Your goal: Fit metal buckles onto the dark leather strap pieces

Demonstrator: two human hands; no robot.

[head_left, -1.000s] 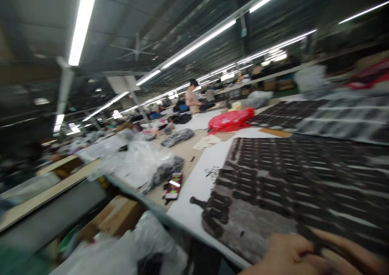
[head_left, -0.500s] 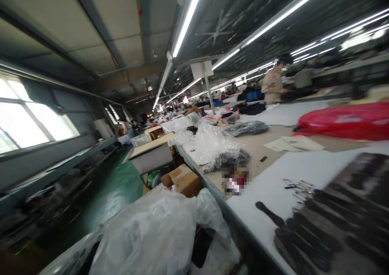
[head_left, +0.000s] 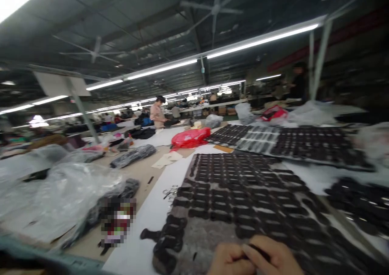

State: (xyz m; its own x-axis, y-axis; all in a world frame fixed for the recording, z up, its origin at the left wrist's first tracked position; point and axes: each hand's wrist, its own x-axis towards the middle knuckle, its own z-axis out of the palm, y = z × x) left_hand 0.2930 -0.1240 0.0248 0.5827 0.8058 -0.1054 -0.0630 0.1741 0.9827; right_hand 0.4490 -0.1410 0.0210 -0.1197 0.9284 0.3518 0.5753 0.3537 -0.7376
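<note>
At the bottom edge, my left hand [head_left: 228, 259] and my right hand [head_left: 272, 255] meet with fingers curled and pressed together. A bit of something dark shows between the fingers of the right hand; most of it is hidden. Beneath and beyond them lies a grey sheet [head_left: 206, 235] covered with rows of dark, narrow-waisted pieces [head_left: 220, 196]. Several such pieces are heaped at its near left corner, and one loose dark piece [head_left: 150, 234] sticks out onto the white paper [head_left: 133, 246]. Metal binder clips [head_left: 172, 194] rest along the sheet's left side.
A second sheet of dark pieces [head_left: 310, 143] lies behind, with a shiny black pile [head_left: 358, 200] at right. Clear plastic bags [head_left: 75, 185] and a grey wrapped bundle [head_left: 133, 156] are left. Farther off are a red bag [head_left: 191, 138] and a standing person [head_left: 157, 113].
My view has swung right, from the aisle and windows to the table with the dark pieces. Both my hands have come into sight at the bottom.
</note>
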